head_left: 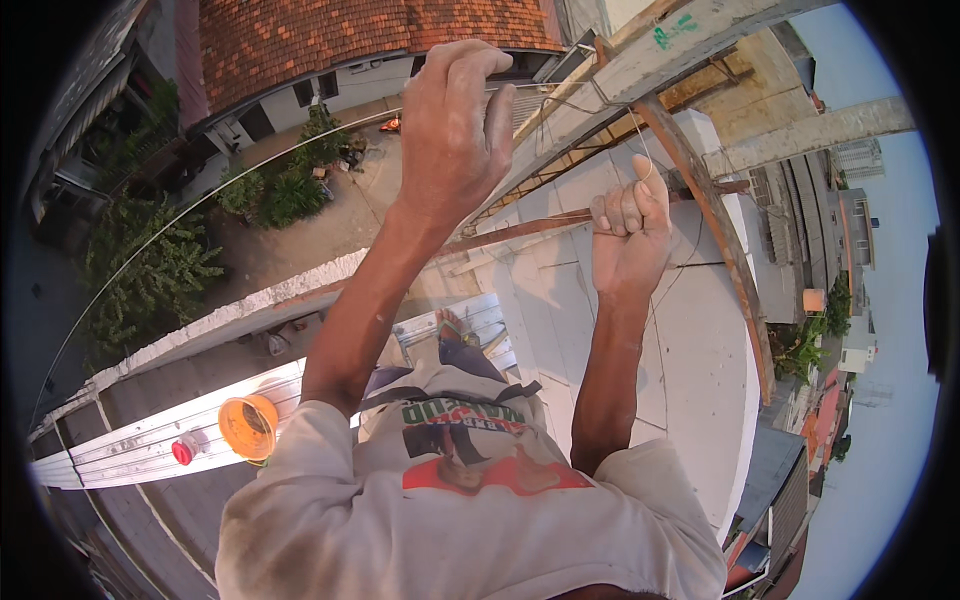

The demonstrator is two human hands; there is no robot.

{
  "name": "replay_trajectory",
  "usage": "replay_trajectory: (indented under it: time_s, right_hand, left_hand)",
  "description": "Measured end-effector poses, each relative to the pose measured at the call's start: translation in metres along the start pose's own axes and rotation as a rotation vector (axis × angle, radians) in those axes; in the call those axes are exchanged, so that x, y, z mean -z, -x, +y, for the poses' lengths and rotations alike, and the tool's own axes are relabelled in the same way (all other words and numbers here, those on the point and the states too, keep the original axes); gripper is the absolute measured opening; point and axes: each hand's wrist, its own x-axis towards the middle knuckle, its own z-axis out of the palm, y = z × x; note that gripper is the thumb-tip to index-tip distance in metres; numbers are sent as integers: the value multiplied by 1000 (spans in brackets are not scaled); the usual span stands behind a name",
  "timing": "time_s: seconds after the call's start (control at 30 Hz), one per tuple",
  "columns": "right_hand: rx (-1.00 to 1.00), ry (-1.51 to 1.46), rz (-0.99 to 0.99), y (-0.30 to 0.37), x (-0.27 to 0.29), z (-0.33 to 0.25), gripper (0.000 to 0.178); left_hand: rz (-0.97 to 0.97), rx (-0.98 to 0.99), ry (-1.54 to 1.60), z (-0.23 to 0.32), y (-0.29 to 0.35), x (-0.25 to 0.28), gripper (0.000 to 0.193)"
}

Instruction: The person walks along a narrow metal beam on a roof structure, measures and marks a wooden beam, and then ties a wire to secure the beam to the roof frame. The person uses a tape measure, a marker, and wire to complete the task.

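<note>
My left hand is raised, dusted with pale powder, its fingers bent and its thumb apart from them. Nothing shows in the gap between thumb and fingers; a long thin line passes behind this hand. My right hand is closed, fingers curled into the palm. A thin pale wire or string runs from its upraised fingertip to the place where a brown wooden brace meets a concrete beam. How the fingers grip that strand is partly hidden.
A wall of pale blocks stands below my right arm. On a white ribbed plank at left sit an orange bucket and a small red-topped container. Far below lie a yard and a tiled roof.
</note>
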Motion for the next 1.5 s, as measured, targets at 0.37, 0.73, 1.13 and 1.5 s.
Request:
replay_trajectory:
  time_s: [0.37, 0.73, 1.13, 1.5]
  right_hand:
    - [74, 604, 27, 76, 27, 43, 24]
    - [-3, 807, -70, 160, 38, 62, 22]
    - [78, 857, -5, 195, 60, 131, 16]
    - [210, 188, -34, 128, 73, 157, 44]
  left_hand:
    - [-58, 1105, 1302, 91, 82, -8, 15]
    - [-554, 1307, 1499, 86, 106, 17, 30]
    - [-631, 917, 1091, 84, 146, 39, 22]
    - [-977, 385, 685, 70, 166, 75, 30]
